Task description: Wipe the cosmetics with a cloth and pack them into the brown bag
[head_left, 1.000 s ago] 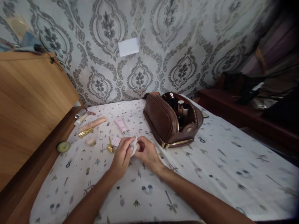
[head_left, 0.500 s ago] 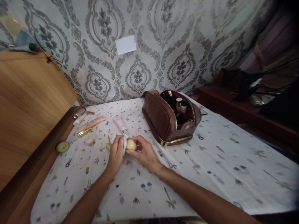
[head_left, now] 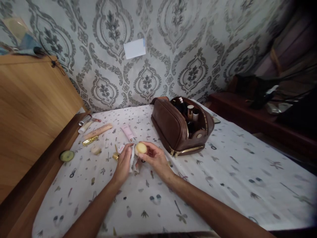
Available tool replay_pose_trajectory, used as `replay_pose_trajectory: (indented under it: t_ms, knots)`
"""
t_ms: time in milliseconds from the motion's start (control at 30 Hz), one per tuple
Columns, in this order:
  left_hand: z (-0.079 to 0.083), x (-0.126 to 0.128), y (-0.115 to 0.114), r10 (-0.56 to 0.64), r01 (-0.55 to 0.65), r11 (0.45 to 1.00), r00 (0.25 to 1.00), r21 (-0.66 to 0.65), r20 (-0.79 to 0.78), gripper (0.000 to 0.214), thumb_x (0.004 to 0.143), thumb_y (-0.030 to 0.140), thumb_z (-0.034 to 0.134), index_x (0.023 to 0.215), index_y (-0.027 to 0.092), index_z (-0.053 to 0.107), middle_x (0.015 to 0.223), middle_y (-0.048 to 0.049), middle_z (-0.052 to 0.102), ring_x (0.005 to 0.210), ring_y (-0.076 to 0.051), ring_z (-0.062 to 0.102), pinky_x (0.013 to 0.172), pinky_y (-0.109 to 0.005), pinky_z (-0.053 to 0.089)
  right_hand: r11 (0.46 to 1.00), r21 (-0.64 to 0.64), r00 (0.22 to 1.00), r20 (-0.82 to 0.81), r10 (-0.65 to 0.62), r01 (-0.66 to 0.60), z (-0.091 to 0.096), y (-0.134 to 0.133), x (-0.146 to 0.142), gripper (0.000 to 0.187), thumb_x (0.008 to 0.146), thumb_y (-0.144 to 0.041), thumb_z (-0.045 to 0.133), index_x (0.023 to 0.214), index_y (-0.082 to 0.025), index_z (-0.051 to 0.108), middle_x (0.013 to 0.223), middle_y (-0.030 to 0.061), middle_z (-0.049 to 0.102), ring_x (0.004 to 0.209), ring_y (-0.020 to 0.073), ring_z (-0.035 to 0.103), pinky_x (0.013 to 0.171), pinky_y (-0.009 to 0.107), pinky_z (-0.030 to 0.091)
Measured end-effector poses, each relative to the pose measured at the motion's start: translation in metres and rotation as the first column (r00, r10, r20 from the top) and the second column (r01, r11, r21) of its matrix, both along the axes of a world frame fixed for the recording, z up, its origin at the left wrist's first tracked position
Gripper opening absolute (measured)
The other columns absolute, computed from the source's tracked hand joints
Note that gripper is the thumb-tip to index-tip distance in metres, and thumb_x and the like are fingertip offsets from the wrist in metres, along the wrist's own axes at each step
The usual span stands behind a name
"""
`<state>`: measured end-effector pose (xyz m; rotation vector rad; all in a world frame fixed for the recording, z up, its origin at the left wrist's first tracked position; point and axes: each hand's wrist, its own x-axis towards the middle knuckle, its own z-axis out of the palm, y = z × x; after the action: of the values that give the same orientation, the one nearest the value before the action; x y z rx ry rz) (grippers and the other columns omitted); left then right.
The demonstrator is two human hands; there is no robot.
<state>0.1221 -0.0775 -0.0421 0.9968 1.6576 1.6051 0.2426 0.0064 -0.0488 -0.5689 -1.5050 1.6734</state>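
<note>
Between the fingers of my right hand is a small round yellow jar, its flat top tilted toward me. My left hand grips a crumpled whitish cloth, which lies against the jar's left side. Just beyond my hands a pink squeeze tube rests on the printed cloth. A gold item and a small pinkish-white piece are partly hidden by my left hand. To the right stands a brown cosmetic bag, unzipped, with several bottles inside.
Left of my hands lie a gold lipstick tube, a peach tube, a small pale item and a round green-topped container. More tubes sit by the wooden cabinet. The patterned wall rises behind the table.
My right hand has raised and tilted the yellow jar, showing more of its top. The cloth in my left hand now hangs lower, beside the jar rather than wrapped against it.
</note>
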Motion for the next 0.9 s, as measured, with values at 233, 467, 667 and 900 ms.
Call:
replay_pose_trajectory:
  t_ms: [233,467,667,900]
  knots:
    - [0.003,0.005,0.0,-0.042,0.046,0.999,0.985,-0.021,0.17,0.048,0.084,0.066,0.053,0.104,0.022,0.057,0.064,0.005,0.054,0.05,-0.01,0.051,0.042,-0.017,0.042,0.966,-0.13,0.971,-0.122,0.207,-0.223,0.001,-0.005,-0.003,0.056,0.066,-0.047,0.082,0.111,-0.027,0.056,0.078,-0.0036,0.061,0.063,0.0171,0.063,0.063,0.036,0.057]
    - [0.008,0.0,-0.005,-0.046,0.046,0.999,0.997,-0.007,-0.057,0.054,0.092,0.062,0.04,0.122,0.019,0.054,0.064,0.0022,0.057,0.051,-0.013,0.051,0.046,-0.023,0.044,0.969,-0.108,0.97,-0.122,0.211,-0.224,0.008,-0.005,0.001,0.045,0.074,-0.049,0.076,0.105,-0.024,0.053,0.071,-0.004,0.065,0.061,0.0145,0.062,0.061,0.028,0.049]
    - [0.006,0.002,-0.01,-0.099,0.078,0.995,0.797,-0.061,-0.596,0.044,0.096,0.041,0.043,0.134,0.019,0.045,0.127,-0.0129,0.061,0.113,-0.026,0.06,0.096,-0.041,0.045,0.961,-0.204,0.982,-0.017,0.189,-0.189,0.0,-0.006,0.0,0.05,0.074,-0.066,0.068,0.082,-0.023,0.044,0.055,-0.0067,0.06,0.045,0.009,0.047,0.046,0.021,0.035]
    - [0.01,0.003,-0.01,-0.099,0.061,0.994,0.848,-0.089,-0.521,0.035,0.097,0.04,0.038,0.121,0.018,0.048,0.076,-0.0002,0.063,0.072,-0.019,0.061,0.074,-0.033,0.048,0.937,-0.218,0.962,-0.042,0.27,-0.272,-0.003,-0.006,0.0,0.051,0.079,-0.071,0.058,0.083,-0.02,0.051,0.058,-0.0041,0.058,0.049,0.0102,0.051,0.047,0.022,0.035]
